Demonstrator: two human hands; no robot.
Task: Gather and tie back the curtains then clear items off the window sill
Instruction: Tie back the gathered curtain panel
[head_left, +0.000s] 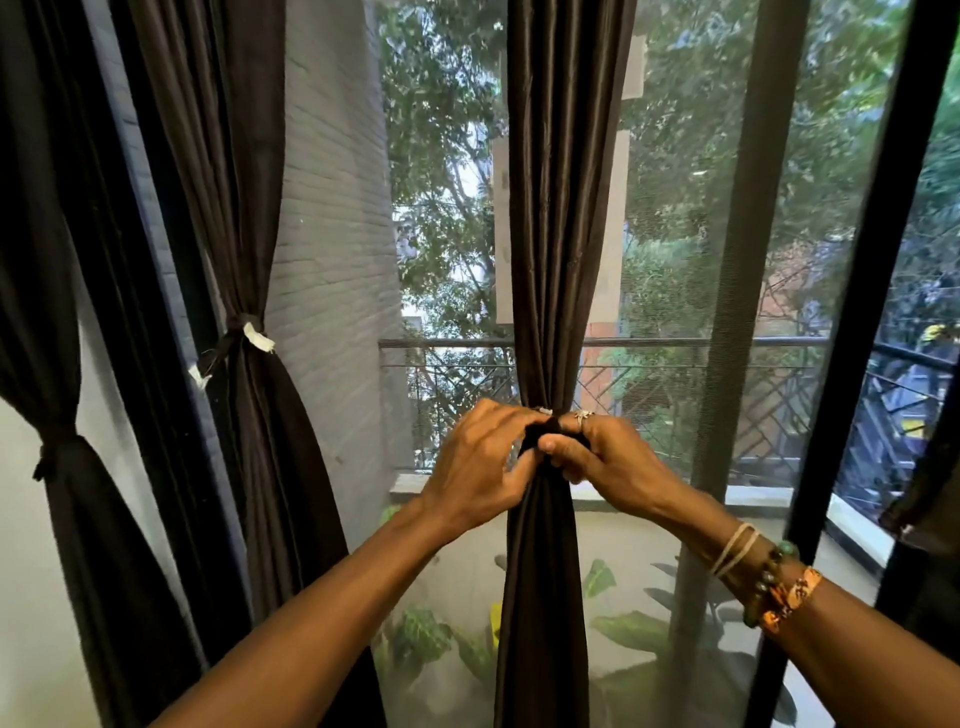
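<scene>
The left hand (483, 457) and right hand (608, 460) meet at the waist of the middle curtain (566, 208). Their fingers are curled, pinching a dark tie (545, 434) wrapped round the gathered cloth. It may be knotted, but the fingers cover it. The right wrist wears bracelets (769, 582). The curtain hangs bunched against the window screen (675, 260), with the balcony railing (660, 342) beyond. Leftward, the nearer curtain (260, 441) is cinched by a band (244, 335) with white ends, and the far-left curtain (83, 509) is tied too.
</scene>
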